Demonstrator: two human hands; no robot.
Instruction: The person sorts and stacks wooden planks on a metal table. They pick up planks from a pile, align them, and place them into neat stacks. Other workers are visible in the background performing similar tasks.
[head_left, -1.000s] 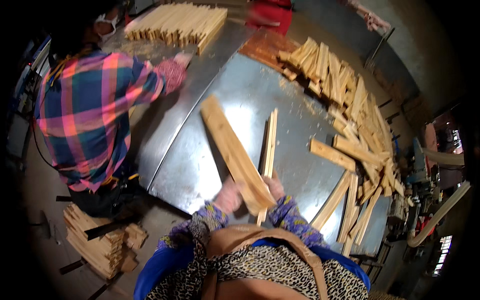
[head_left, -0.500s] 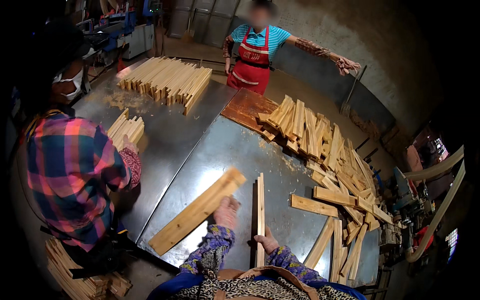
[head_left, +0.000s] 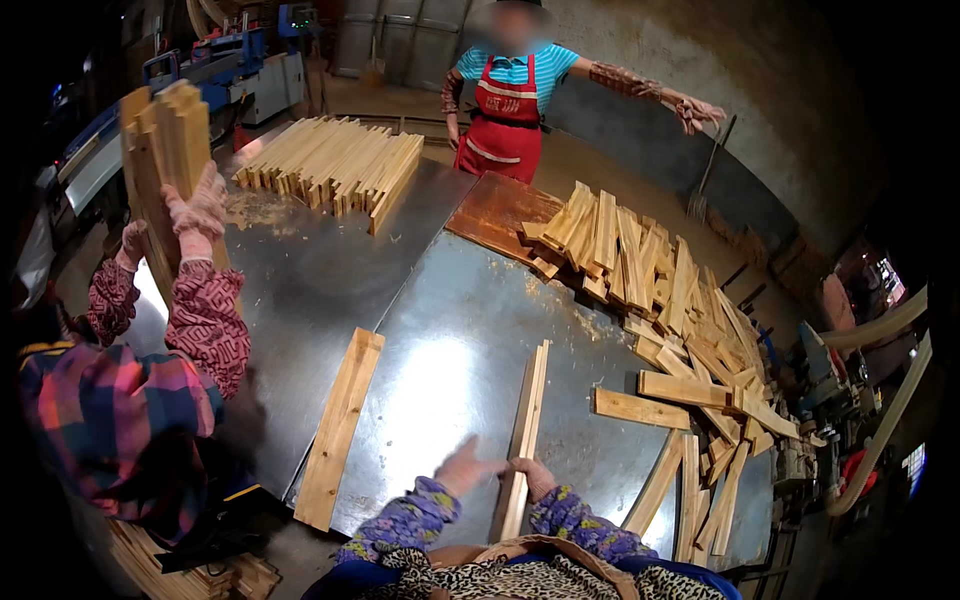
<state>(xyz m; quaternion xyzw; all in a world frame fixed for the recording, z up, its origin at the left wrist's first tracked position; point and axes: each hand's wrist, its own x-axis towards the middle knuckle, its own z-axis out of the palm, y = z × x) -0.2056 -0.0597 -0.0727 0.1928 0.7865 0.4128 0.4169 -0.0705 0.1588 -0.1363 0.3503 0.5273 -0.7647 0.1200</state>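
Observation:
My right hand (head_left: 537,479) is closed around the lower part of upright-leaning wooden strips (head_left: 524,430), which seem to be a pair held side by side. My left hand (head_left: 466,469) holds nothing; its fingers stretch toward those strips, close to my right hand. I cannot tell whether the fingertips touch the wood. Left of my hands, a wide flat wooden board (head_left: 341,430) lies across the seam of the metal table (head_left: 420,370).
At the right, loose wooden boards (head_left: 640,260) form a jumbled heap. Farther left stands a neat row of strips (head_left: 335,160). A co-worker in a plaid shirt (head_left: 120,400) lifts a bundle of boards (head_left: 170,150). Another person in a red apron (head_left: 505,110) stands beyond the table.
My left hand has let go of the wide board, now lying on the table, and moved toward the strips in my right hand. The plaid-shirted co-worker has raised a bundle of boards.

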